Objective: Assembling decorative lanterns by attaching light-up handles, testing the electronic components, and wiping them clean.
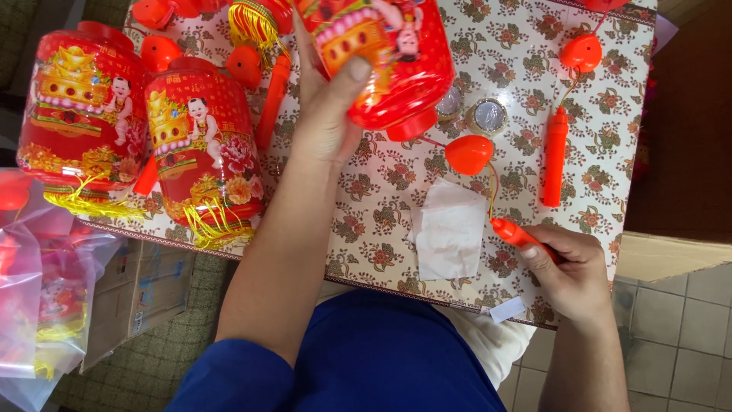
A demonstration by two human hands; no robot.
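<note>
My left hand [326, 107] grips a red plastic lantern [389, 53] printed with gold and a child figure, held over the table's far middle. My right hand [570, 273] is closed on an orange-red stick handle [512, 231] near the table's front right edge. A thin yellow wire runs from the handle up to a red cap [468, 153] below the lantern. A white paper square [448, 229] lies between my arms on the floral tablecloth [381, 221].
Two more red lanterns [82, 114] [204, 145] with yellow tassels lie at the left. Another orange handle [554, 156] and red cap [581, 52] sit at the right. Two round silver objects [488, 116] lie by the held lantern. Clear bags [30, 290] and a cardboard box [141, 294] are lower left.
</note>
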